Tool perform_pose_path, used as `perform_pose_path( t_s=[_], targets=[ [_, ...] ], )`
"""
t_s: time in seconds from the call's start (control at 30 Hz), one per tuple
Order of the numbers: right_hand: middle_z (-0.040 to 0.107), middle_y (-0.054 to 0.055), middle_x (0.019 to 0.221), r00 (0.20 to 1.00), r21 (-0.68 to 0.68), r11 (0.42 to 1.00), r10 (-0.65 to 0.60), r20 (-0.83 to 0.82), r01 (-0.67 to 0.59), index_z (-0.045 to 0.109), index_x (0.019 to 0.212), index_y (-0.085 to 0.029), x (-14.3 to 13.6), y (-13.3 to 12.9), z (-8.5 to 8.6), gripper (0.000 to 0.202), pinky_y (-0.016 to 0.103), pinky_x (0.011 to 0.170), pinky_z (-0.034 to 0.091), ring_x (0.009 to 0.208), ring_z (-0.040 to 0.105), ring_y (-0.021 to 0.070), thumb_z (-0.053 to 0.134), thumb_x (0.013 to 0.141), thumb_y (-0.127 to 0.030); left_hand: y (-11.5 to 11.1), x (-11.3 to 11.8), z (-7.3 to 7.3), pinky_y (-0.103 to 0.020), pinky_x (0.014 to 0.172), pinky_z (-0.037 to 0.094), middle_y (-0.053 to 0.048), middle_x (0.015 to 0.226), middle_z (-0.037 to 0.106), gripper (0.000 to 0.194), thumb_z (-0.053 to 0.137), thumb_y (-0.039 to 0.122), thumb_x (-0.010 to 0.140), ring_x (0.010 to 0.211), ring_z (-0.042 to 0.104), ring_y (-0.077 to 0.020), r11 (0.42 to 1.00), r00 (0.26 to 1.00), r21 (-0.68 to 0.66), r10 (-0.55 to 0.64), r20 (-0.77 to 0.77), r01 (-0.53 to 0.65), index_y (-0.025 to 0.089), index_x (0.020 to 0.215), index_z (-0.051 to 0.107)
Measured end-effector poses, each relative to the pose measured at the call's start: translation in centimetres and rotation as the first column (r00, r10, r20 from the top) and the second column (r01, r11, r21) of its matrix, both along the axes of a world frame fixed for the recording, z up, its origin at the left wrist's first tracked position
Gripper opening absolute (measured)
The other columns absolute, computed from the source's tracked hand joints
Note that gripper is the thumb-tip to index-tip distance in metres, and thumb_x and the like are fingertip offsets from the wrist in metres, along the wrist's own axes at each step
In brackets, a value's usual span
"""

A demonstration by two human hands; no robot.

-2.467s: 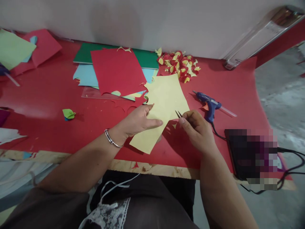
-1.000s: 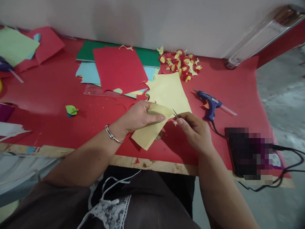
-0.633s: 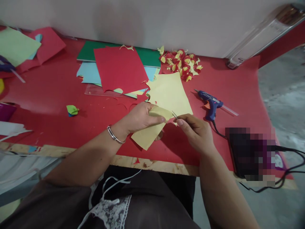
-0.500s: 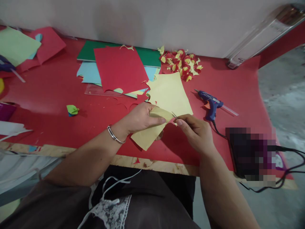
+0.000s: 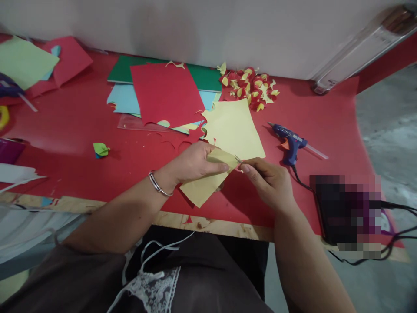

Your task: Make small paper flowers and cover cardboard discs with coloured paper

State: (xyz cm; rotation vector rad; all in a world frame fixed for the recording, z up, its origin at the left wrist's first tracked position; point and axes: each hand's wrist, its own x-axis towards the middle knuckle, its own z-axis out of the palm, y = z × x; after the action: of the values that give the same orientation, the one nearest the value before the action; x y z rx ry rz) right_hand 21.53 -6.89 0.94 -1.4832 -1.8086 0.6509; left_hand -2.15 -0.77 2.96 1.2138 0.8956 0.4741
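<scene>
A folded piece of pale yellow paper (image 5: pixel 198 191) is pinched in my left hand (image 5: pixel 195 163), thumb on top and fingers beneath. My right hand (image 5: pixel 269 180) is closed round a small pair of scissors (image 5: pixel 239 159). Only the thin metal blades show, at the paper's right edge; the handles are hidden in my fingers. Just beyond my hands lies a larger pale yellow sheet (image 5: pixel 233 128) with scalloped cuts along its left side.
Red and yellow paper pieces (image 5: pixel 249 87) are heaped at the back. A blue glue gun (image 5: pixel 291 141) lies to the right, near a pixelated dark object (image 5: pixel 335 208). A red sheet (image 5: pixel 167 93) tops stacked papers. A small green-and-blue paper piece (image 5: pixel 100 149) sits left.
The scissor blades have come closer together and meet the folded paper's right edge. Both hands stay nearly in place; the whole view has shifted slightly.
</scene>
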Motion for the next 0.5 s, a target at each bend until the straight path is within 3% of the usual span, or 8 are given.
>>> perform_pose_path(
  t_s=[0.33,0.5],
  targets=[
    [0.080,0.005,0.080,1.000,-0.006,1.000,0.018,0.002,-0.018,0.084,0.098,-0.020,-0.01,-0.03,-0.17,0.048,0.027,0.059,0.045,0.063,0.066,0.0154,0.063,0.105,-0.063,0.25,-0.36,0.37,-0.025,0.062,0.057,-0.008,0.083,0.081,0.029,0.090,0.038,0.079,0.069,0.074,-0.0172,0.998,0.998,0.045,-0.034,-0.048,0.036,0.013,0.087,0.078],
    [0.082,0.006,0.081,1.000,-0.011,1.000,0.008,0.007,-0.008,0.084,0.097,-0.021,-0.06,-0.04,-0.07,0.054,0.028,0.060,0.047,0.064,0.068,0.0170,0.060,0.104,-0.068,0.53,-0.42,-0.11,-0.026,0.063,0.056,-0.009,0.089,0.082,0.036,0.090,0.043,0.079,0.074,0.075,-0.0187,0.995,1.000,0.096,-0.014,-0.027,0.016,0.014,0.096,0.079]
  ],
)
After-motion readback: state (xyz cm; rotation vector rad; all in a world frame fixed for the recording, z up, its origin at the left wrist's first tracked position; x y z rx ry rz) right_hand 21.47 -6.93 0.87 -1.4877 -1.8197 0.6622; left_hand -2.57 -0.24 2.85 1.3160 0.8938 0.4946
